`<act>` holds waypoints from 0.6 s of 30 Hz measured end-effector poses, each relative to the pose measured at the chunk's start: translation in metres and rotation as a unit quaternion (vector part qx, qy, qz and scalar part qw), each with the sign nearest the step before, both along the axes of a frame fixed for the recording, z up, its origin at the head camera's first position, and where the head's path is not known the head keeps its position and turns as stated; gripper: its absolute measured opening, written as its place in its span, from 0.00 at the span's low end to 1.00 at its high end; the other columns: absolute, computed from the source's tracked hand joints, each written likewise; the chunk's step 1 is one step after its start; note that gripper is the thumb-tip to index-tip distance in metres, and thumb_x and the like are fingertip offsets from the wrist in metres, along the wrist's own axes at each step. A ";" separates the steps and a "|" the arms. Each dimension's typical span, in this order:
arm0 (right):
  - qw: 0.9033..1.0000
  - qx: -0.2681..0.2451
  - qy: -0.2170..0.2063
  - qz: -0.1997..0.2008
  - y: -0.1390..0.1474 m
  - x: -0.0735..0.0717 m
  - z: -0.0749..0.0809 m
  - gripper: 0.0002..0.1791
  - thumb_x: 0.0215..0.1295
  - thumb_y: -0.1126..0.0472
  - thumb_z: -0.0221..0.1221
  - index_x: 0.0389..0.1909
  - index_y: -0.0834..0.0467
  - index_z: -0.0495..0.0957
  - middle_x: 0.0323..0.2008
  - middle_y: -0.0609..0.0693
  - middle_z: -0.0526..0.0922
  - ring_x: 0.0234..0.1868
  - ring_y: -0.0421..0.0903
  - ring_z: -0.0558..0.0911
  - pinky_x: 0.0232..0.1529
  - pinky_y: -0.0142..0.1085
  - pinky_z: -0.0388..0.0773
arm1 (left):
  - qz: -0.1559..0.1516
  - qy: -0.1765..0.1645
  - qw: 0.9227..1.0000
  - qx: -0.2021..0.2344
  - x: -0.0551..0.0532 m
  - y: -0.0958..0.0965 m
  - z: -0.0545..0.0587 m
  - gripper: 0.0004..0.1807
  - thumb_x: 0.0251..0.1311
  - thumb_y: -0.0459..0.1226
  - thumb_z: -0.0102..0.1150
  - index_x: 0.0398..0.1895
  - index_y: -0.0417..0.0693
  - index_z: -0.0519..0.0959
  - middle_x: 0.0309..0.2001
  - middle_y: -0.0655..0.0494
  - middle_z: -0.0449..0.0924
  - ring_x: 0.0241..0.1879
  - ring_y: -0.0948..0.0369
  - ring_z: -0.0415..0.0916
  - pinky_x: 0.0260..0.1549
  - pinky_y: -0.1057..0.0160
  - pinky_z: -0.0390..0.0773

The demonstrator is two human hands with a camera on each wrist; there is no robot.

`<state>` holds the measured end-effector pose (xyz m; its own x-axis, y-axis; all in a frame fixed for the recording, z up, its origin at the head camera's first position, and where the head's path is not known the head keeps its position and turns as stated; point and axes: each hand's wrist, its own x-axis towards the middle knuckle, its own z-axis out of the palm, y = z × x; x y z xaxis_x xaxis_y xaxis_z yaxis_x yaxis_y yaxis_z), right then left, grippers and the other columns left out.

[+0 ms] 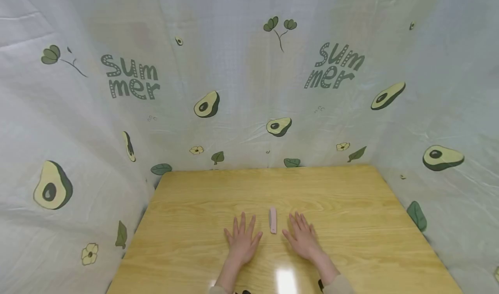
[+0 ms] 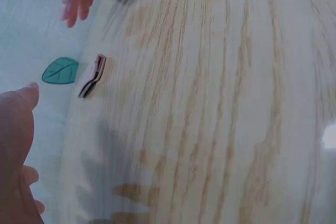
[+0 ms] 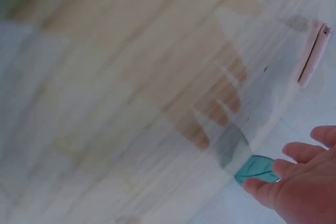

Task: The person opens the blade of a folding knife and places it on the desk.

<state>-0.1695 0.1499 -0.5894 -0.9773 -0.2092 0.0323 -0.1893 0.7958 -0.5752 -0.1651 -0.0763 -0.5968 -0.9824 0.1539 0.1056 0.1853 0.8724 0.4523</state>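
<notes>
A slim pink folded tool (image 1: 273, 220), looking like a folding knife, lies lengthwise on the wooden table between the two hands. A grey strip runs along its left side, with a small round dot at the near end. To its left is my left hand (image 1: 242, 240), palm down, fingers straight and spread. My right hand (image 1: 305, 240) is on the other side, its fingers straight and the thumb held apart. Neither hand touches the pink tool. The left wrist view shows the tool (image 2: 93, 76) beyond the left hand (image 2: 14, 135); a dark slot shows along it.
The light wooden table (image 1: 202, 194) is bordered at the back and sides by a pale cloth (image 1: 234, 69) printed with avocados, leaves and lettering. A bright glare spot lies on the near part of the tabletop. Reflections of hands show on the surface in the wrist views.
</notes>
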 end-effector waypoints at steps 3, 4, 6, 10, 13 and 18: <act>1.000 -0.014 -0.003 -0.005 0.000 -0.002 0.000 0.38 0.75 0.44 0.45 0.74 0.66 0.52 0.74 0.67 0.48 0.74 0.66 0.45 0.70 0.68 0.39 | 0.011 -0.002 1.000 0.010 -0.002 0.003 -0.002 0.32 0.73 0.53 0.43 0.75 0.50 0.59 0.75 0.37 0.47 0.71 0.30 0.43 0.60 0.19 0.38; 1.000 -0.023 -0.002 -0.007 0.000 -0.003 0.000 0.38 0.75 0.44 0.46 0.74 0.66 0.52 0.74 0.67 0.48 0.74 0.67 0.45 0.70 0.68 0.40 | 0.014 -0.002 1.000 0.014 -0.002 0.004 -0.002 0.32 0.73 0.53 0.42 0.75 0.50 0.59 0.75 0.37 0.48 0.71 0.31 0.43 0.61 0.19 0.38; 0.999 -0.040 0.000 -0.012 -0.001 -0.004 -0.001 0.38 0.75 0.45 0.46 0.74 0.67 0.52 0.74 0.68 0.49 0.73 0.68 0.46 0.70 0.68 0.42 | 0.021 -0.001 0.999 0.025 -0.003 0.005 -0.004 0.32 0.73 0.53 0.42 0.75 0.49 0.59 0.75 0.37 0.48 0.71 0.31 0.43 0.62 0.20 0.39; 0.996 -0.083 -0.011 -0.016 -0.003 -0.009 0.000 0.39 0.76 0.45 0.46 0.74 0.69 0.51 0.73 0.71 0.50 0.72 0.70 0.48 0.69 0.68 0.46 | 0.031 0.003 0.997 0.077 -0.006 0.010 -0.007 0.32 0.73 0.52 0.42 0.74 0.47 0.59 0.74 0.35 0.50 0.71 0.32 0.44 0.63 0.22 0.42; 0.993 -0.119 -0.023 -0.018 -0.003 -0.013 0.001 0.39 0.75 0.46 0.47 0.73 0.70 0.50 0.71 0.72 0.52 0.71 0.72 0.50 0.68 0.69 0.51 | 0.029 0.003 0.990 0.136 -0.009 0.015 -0.009 0.32 0.74 0.51 0.41 0.74 0.43 0.59 0.73 0.32 0.51 0.71 0.32 0.44 0.63 0.23 0.44; 0.987 -0.155 -0.041 -0.022 -0.005 -0.018 0.004 0.38 0.75 0.48 0.49 0.73 0.70 0.50 0.70 0.73 0.55 0.70 0.71 0.54 0.66 0.69 0.55 | 0.030 0.002 0.981 0.190 -0.015 0.022 -0.011 0.32 0.75 0.50 0.40 0.73 0.39 0.59 0.71 0.30 0.53 0.70 0.32 0.48 0.66 0.28 0.51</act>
